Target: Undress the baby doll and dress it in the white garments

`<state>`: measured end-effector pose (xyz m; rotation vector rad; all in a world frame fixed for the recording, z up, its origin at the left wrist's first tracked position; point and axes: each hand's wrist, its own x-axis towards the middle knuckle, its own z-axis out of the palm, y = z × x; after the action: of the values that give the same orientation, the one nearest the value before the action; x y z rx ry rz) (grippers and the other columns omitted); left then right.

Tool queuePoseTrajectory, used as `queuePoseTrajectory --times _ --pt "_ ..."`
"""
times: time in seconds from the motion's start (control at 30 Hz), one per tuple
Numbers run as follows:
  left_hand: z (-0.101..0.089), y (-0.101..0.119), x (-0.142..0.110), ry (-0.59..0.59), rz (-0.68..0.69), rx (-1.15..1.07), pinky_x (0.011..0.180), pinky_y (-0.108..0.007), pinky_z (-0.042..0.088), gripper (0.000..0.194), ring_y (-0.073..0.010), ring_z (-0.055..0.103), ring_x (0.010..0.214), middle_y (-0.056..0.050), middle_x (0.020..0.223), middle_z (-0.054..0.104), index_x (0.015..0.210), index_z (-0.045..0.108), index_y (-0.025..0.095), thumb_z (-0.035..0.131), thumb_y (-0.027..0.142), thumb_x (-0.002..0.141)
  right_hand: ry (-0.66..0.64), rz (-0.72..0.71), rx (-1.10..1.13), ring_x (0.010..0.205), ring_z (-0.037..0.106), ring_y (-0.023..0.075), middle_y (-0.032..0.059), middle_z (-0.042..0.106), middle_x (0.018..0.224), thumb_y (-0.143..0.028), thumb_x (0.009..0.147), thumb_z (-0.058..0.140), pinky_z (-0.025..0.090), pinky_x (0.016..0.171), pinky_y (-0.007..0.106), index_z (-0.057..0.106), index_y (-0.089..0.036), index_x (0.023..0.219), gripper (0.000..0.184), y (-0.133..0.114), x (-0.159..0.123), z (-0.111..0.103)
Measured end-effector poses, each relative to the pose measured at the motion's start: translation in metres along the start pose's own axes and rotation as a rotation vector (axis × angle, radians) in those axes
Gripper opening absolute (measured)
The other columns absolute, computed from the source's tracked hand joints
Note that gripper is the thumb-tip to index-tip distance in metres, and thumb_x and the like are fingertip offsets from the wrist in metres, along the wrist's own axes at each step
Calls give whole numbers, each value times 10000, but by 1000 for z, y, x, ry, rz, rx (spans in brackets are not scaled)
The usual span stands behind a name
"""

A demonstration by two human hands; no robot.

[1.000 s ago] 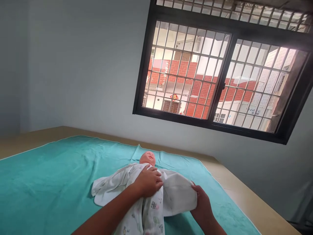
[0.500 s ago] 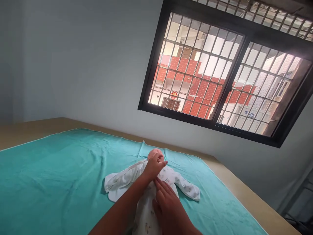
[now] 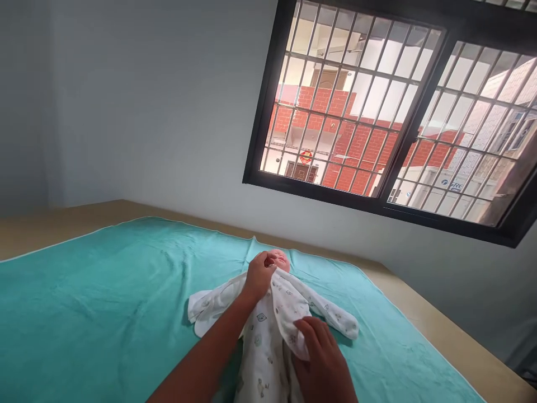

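my left hand [image 3: 260,273] pinches the collar edge of the white shirt [image 3: 289,302] by the doll [image 3: 281,258], which lies on the green cloth [image 3: 126,291]; my right hand [image 3: 325,358] curls its fingers at the lower flap, pinched or not i can't tell.

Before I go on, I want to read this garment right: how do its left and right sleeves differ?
The left sleeve slants down to the left, while the right sleeve slants down to the right. The left one looks mostly plain; the right one shows clearer small prints. A rounded white flap shows below the left one's end, but only teal cloth below the right one's. Both are white.
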<state>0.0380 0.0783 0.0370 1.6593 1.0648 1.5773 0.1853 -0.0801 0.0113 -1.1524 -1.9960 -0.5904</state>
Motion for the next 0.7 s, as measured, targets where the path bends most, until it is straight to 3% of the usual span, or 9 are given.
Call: queuePoseTrajectory --times 0.07,0.13,0.3,0.43,0.53,0.63,0.7 --pt "0 -4 -2 -7 -10 10 777 -293 494 164 -156 599 788 -22 842 659 850 641 184 546 109 740 -26 -1 -11 656 577 217 56 616 762 -199 898 462 467 532 325 536 -215 895 76 7 -5 -4" --pt "2 -6 -3 -19 -12 19 783 -296 492 158 -159 602 796 -27 851 664 833 642 179 544 100 736 -45 -55 28 597 525 182 20 566 669 -175 913 469 420 517 289 488 -220 786 136 8 -7 -8" --pt "4 3 -4 -55 10 47 809 -303 480 188 -166 597 830 -30 876 659 833 646 183 532 73 733 -37 -193 110 581 469 154 6 536 629 -75 893 462 359 551 274 492 -204 751 193 -7 -5 -12" --pt "8 18 -8 -109 118 95 811 -297 484 272 -166 597 875 -30 955 651 915 632 202 469 46 764 -31 -242 143 574 466 150 6 543 609 -77 894 457 346 562 278 543 -194 766 194 -17 -5 -14" --pt "11 30 -13 -144 237 289 853 -324 483 375 -189 585 965 -57 1042 633 946 622 193 416 -32 728 -97 -224 294 608 503 148 4 575 629 -168 914 503 379 597 276 579 -199 762 173 -20 -3 -16" --pt "13 49 -22 -239 343 623 942 -380 449 483 -237 510 1149 -95 1207 580 1012 627 183 409 -88 676 -124 -67 539 661 553 141 3 611 691 -242 931 514 429 643 260 591 -208 759 191 -10 -1 -15" --pt "14 68 -32 -437 392 779 958 -370 442 468 -234 504 1168 -100 1269 554 1082 617 184 436 -57 725 -65 198 610 702 579 143 16 633 762 -282 952 476 452 655 249 594 -209 804 202 11 0 -12"
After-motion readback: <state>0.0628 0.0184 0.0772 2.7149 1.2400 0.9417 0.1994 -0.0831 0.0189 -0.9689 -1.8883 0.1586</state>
